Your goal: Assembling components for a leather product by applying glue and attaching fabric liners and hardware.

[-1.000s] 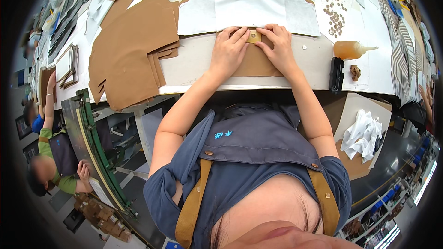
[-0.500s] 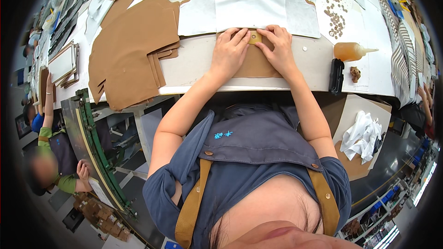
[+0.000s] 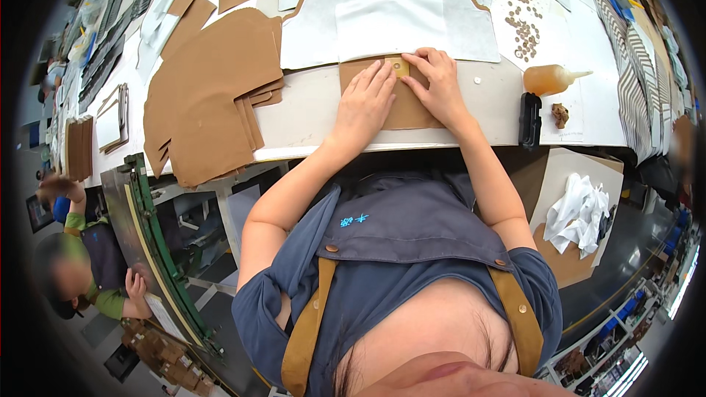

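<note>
A small yellow square piece (image 3: 399, 67) with a round ringed centre lies near the top edge of a flat brown panel (image 3: 413, 112). My left hand (image 3: 363, 103) rests on that panel with fingers stretched out, their tips touching the left side of the square. From the right, the thumb and forefinger of my right hand (image 3: 439, 84) bend round the square and grip its upper and lower edges. Just beyond my fingertips lies a white rectangular sheet (image 3: 390, 23), on top of a large pale panel with a brown border (image 3: 312, 26).
Stacked brown panels (image 3: 206, 95) lie left of my hands. On the right are a bottle of amber liquid (image 3: 546, 80), a black case (image 3: 529, 120), a brown lump (image 3: 560, 115), and several small round discs (image 3: 523, 33). A co-worker in green sleeves (image 3: 110, 301) is at far left.
My left fingers have flattened and drawn back toward me, uncovering the brown panel's top edge. My right hand keeps at the yellow square. At far left, the co-worker's raised arm has moved.
</note>
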`<state>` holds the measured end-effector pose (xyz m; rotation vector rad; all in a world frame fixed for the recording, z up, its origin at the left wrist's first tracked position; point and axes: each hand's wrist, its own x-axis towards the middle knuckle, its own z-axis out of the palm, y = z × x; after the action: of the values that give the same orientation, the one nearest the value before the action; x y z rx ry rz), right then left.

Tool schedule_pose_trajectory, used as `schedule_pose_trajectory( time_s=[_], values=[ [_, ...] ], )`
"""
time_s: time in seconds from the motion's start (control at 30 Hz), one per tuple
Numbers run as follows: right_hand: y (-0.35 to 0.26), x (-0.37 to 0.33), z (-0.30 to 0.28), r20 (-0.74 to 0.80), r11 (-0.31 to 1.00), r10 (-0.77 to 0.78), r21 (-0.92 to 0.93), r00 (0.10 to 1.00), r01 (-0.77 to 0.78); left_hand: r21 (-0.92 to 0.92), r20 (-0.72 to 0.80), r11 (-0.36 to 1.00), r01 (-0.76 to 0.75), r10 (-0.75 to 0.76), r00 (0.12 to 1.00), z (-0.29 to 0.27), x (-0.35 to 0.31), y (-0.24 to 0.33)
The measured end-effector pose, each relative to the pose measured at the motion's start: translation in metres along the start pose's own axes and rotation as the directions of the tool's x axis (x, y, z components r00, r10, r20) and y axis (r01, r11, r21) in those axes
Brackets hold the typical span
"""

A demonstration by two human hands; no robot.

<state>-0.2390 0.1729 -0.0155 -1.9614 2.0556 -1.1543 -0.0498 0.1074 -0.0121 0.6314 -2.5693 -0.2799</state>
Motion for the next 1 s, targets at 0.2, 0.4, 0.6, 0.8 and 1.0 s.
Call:
schedule_pose_trajectory(
  time_s=[0.2, 0.4, 0.6, 0.8, 1.0],
  values=[
    [0.015, -0.019, -0.051, -0.154, 0.988, 0.148, -0.013, 0.977, -0.152, 0.043, -0.015, 0.998, 0.052, -0.051, 0.999, 0.005, -0.005, 0.001],
    [0.04, -0.039, -0.076, -0.148, 0.935, 0.321, -0.111, 0.936, -0.338, 0.003, -0.026, 0.998, 0.067, -0.067, 0.997, 0.005, -0.005, 0.001],
    [0.036, -0.032, -0.074, -0.111, 0.909, 0.401, -0.075, 0.909, -0.41, -0.035, -0.045, 0.997, 0.066, -0.067, 0.997, 0.003, -0.004, 0.002],
    [0.03, -0.03, -0.068, -0.081, 0.873, 0.482, -0.047, 0.872, -0.486, -0.052, -0.049, 0.996, 0.072, -0.074, 0.996, 0.004, -0.004, 0.002],
    [0.035, -0.032, -0.077, -0.053, 0.869, 0.486, -0.074, 0.872, -0.489, -0.054, -0.063, 0.996, 0.069, -0.073, 0.995, 0.003, -0.005, 0.001]
  ],
)
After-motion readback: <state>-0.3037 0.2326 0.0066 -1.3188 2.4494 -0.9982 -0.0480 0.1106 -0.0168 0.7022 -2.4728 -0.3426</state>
